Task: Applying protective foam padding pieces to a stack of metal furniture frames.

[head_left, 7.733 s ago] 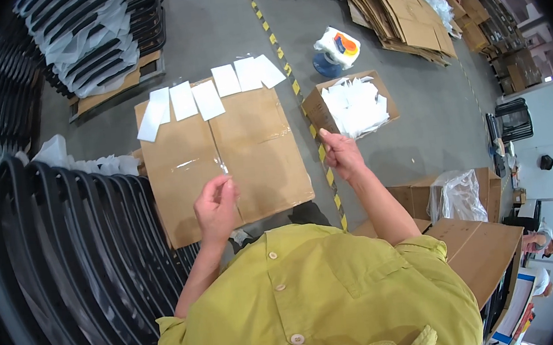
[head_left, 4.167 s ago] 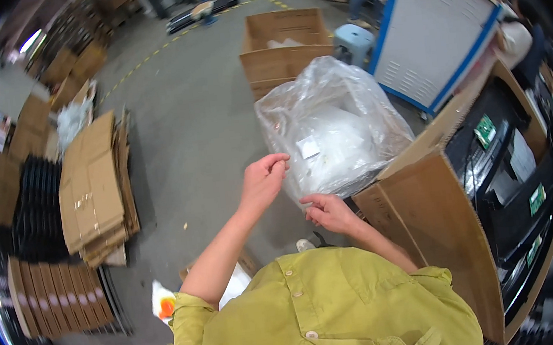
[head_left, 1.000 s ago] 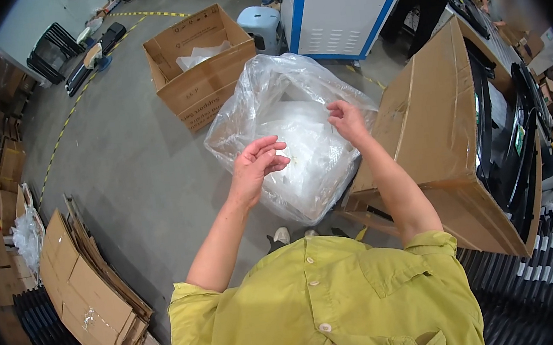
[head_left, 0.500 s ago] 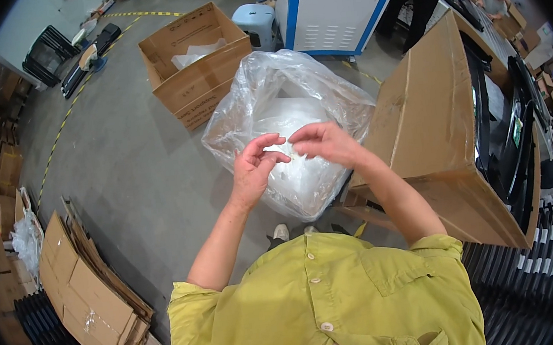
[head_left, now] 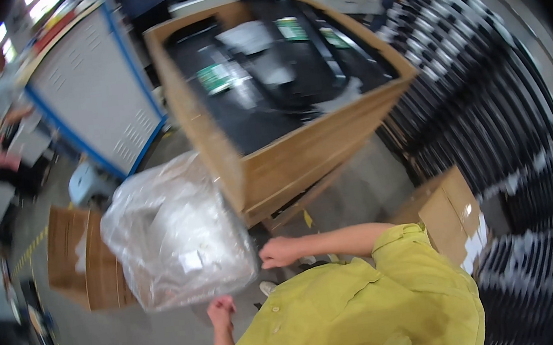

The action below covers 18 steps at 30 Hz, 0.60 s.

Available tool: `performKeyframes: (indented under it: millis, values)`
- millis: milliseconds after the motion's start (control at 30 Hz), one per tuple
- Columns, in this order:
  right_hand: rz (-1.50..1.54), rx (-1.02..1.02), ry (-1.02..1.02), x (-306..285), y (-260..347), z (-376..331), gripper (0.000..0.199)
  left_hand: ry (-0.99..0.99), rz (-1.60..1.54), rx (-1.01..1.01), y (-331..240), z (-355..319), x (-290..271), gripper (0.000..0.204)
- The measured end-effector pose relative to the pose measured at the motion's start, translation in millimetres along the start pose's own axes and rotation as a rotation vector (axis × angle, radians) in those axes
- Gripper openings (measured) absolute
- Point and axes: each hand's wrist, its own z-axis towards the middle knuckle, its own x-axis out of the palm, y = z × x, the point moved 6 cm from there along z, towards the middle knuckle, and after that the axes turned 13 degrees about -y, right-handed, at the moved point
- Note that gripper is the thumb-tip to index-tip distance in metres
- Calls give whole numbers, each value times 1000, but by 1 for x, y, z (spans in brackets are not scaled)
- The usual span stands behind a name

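My right hand (head_left: pixel 278 252) is half closed at the lower right edge of the big clear plastic bag (head_left: pixel 178 230), fingers touching the film, though the blur keeps me from telling whether I actually pinch it. My left hand (head_left: pixel 221 309) is curled into a loose fist just below the bag's bottom corner, close to my yellow shirt (head_left: pixel 365 311), apart from the plastic and holding nothing that I can see. The bag bulges to the left of and above both hands, stuffed with pale packets, leaning against the corner of the large open cardboard box (head_left: pixel 288 151) that rises just beyond my right hand and is full of black parts. Past the bag on its far left stands a smaller brown carton (head_left: pixel 73 261) on the floor, and farther out a grey cabinet with blue edging (head_left: pixel 91 104). To handle this well, I judge I should gather a firm fold of film in each hand, since thin plastic slips and tears under a full load.
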Motion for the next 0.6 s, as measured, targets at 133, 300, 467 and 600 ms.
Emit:
performKeyframes:
  millis: [133,300,467,600]
  values:
    - [-54,264,-176,-13,-78,-99,25,279,333,13,25,2,99,4]
    - [233,561,-324,-12,-153,-207,23,601,782,270,57,39,219,20]
    - [365,704,-763,-34,-237,-324,26,850,1030,522,49,37,373,36]
    - [361,1053,-1322,-46,-282,-473,25,1091,1090,337,43,-57,518,33]
